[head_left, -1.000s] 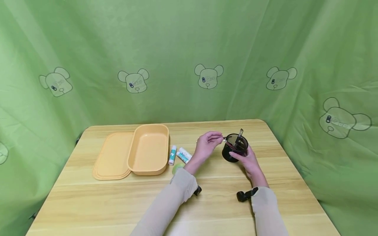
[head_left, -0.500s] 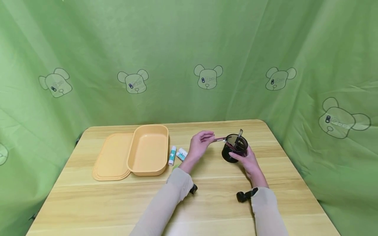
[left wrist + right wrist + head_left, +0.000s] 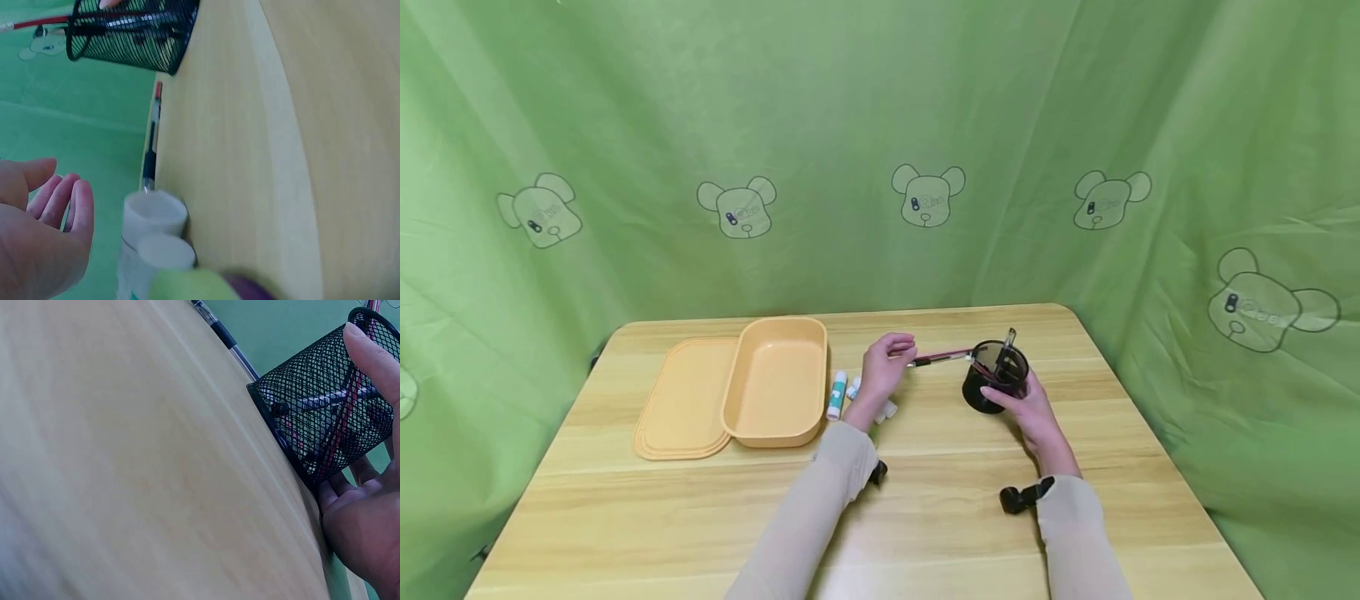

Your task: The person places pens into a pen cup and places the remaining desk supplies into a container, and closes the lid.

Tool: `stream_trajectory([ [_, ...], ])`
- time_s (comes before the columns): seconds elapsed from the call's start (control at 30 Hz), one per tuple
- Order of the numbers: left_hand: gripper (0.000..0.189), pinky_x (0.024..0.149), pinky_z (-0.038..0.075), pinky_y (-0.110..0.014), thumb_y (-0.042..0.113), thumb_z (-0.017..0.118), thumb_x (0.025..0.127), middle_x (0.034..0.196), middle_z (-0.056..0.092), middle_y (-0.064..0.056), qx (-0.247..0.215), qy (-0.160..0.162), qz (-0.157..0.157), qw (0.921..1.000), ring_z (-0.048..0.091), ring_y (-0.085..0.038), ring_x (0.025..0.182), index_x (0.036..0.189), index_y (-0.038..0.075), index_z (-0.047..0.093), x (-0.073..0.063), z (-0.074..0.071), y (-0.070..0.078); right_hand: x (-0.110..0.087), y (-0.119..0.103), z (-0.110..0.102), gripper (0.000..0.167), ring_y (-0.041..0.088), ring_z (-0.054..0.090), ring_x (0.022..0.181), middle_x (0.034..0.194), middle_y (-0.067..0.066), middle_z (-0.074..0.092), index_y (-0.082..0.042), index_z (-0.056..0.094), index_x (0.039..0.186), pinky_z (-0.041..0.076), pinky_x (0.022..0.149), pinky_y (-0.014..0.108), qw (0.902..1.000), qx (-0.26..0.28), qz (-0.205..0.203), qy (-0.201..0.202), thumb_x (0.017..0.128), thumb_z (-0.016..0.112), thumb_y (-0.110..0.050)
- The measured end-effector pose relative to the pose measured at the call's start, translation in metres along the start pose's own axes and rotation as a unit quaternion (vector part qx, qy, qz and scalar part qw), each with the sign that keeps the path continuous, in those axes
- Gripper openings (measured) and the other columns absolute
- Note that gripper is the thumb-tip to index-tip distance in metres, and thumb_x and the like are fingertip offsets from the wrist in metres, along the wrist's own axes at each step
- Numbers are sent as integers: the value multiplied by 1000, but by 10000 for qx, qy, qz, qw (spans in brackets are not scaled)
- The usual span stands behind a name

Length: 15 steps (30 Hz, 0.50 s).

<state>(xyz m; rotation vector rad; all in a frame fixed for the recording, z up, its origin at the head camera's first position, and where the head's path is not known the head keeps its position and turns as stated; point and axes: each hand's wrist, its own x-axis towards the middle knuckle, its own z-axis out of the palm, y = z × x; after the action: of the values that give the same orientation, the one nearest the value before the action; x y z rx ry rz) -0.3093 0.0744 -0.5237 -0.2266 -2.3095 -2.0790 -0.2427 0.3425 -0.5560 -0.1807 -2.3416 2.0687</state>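
Observation:
My right hand [image 3: 1032, 410] grips a black mesh pen holder [image 3: 979, 393], thumb along its near side. The holder stands on the table with a clear-and-black pen [image 3: 1005, 350] leaning in it. A red stick with a pale end [image 3: 42, 22] also leans out over its rim. My left hand [image 3: 883, 371] hovers left of the holder, fingers loosely bent, with nothing in them in the left wrist view. A pen with a black grip [image 3: 150, 164] lies on the table between that hand and the holder. A thin red stick [image 3: 951, 352] shows alongside it.
A white-and-teal glue stick [image 3: 837, 396] lies beside the yellow-orange box [image 3: 727, 408]. More glue sticks [image 3: 888, 411] are partly behind my left forearm, near a green and purple round item [image 3: 194, 285]. The box's flat lid [image 3: 685, 400] lies on the left.
My left hand has moved left, away from the pen holder, uncovering the pen and the red stick on the table. My right hand stays on the holder.

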Motion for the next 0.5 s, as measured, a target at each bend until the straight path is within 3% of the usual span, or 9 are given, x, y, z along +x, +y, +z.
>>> stream_trajectory([
  [0.3, 30, 101, 58, -33, 2, 70, 96, 126, 70, -20, 390, -186, -161, 9989, 69, -30, 117, 126, 1, 68, 3, -12, -15, -2, 0, 0, 94, 32, 35, 152, 167, 15, 34, -17, 21, 165, 29, 128, 38, 10000, 31, 11, -5, 92, 80, -17],
  [0.5, 41, 109, 53, -40, 1, 70, 96, 136, 65, -21, 975, -605, -236, 9931, 62, -34, 124, 136, -2, 61, 7, -13, -13, 0, -1, 0, 93, 33, 37, 151, 166, 16, 36, -17, 23, 165, 29, 128, 40, 10000, 38, -62, 8, 92, 81, -17],
])
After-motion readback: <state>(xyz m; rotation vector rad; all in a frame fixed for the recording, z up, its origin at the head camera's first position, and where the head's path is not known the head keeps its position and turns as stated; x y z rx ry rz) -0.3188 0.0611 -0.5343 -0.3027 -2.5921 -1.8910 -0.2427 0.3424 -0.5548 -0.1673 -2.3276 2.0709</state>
